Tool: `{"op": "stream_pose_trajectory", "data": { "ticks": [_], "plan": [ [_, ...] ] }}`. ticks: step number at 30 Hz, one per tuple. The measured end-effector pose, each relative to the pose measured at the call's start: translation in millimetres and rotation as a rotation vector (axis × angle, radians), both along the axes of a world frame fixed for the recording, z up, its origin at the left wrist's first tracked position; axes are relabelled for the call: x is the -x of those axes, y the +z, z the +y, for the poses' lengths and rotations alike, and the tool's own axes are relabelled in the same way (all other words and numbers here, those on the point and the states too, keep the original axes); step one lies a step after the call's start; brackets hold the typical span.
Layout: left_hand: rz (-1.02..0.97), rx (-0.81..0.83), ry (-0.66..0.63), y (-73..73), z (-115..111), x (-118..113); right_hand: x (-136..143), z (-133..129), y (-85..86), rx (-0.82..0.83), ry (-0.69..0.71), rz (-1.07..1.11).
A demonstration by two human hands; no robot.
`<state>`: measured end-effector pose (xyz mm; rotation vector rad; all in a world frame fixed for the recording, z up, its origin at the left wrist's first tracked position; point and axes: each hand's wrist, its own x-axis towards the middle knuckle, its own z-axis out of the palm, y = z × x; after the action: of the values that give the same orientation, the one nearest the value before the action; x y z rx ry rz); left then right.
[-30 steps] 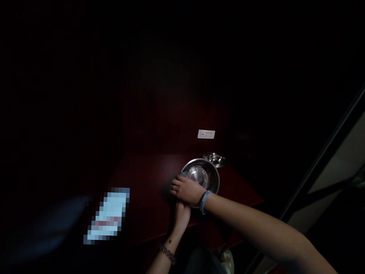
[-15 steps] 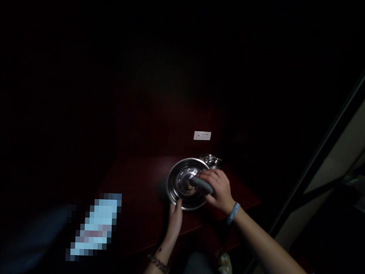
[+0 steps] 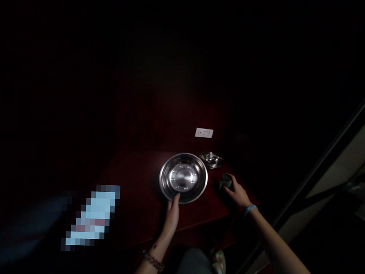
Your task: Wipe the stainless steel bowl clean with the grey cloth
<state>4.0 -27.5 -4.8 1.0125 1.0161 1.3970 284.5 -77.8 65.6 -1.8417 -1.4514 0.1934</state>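
Note:
A shiny round steel bowl (image 3: 183, 178) is tilted toward me above the dark red table. My left hand (image 3: 173, 212) grips its near rim, thumb on the inside and fingers underneath, out of sight. To the right of the bowl, apart from it, my right hand (image 3: 237, 193) is closed on a bunched dark green-grey cloth (image 3: 226, 181). Whether the cloth touches the table is too dark to tell. Behind the bowl, to the right, sits a stack of smaller steel bowls (image 3: 211, 159).
The dark red table (image 3: 132, 191) meets a wall bearing a white socket plate (image 3: 204, 133). A blurred-out bright patch (image 3: 92, 217) lies at the lower left. My knee (image 3: 194, 265) and a shoe (image 3: 219, 261) are below the table edge. A slanted frame (image 3: 319, 169) stands at the right.
My right hand has drawn the cloth out of the bowl and moved right with it. The bowl, still in my left hand, has shifted slightly left and its inside is now uncovered.

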Motion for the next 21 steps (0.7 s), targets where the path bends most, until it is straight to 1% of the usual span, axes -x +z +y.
{"op": "stream_pose_trajectory", "data": {
  "ticks": [2,5,6,8,11,14,17,21],
  "plan": [
    [-0.005,-0.002,0.003,2.3,-2,0,10,5,-1.7,-0.061,0.082,0.24],
    [-0.029,0.009,0.013,6.1,-6,-1,30,11,3.3,-0.189,0.186,0.623],
    [-0.042,0.022,0.017,6.7,-6,-2,37,11,6.4,-0.222,0.205,0.72],
    [-0.06,0.047,0.02,6.5,-7,-3,53,9,13.1,-0.263,0.24,0.837],
    [-0.059,0.025,0.024,3.0,-5,-4,73,2,19.2,-0.276,0.277,0.881],
    [-0.047,-0.032,0.027,0.2,-3,-5,89,-1,15.8,-0.268,0.328,0.842],
    [-0.038,-0.051,0.021,0.7,-3,-5,101,4,3.9,-0.274,0.348,0.802],
    [-0.015,-0.031,-0.002,3.4,-5,-5,113,19,-16.3,-0.215,0.322,0.853]
  ]
}}
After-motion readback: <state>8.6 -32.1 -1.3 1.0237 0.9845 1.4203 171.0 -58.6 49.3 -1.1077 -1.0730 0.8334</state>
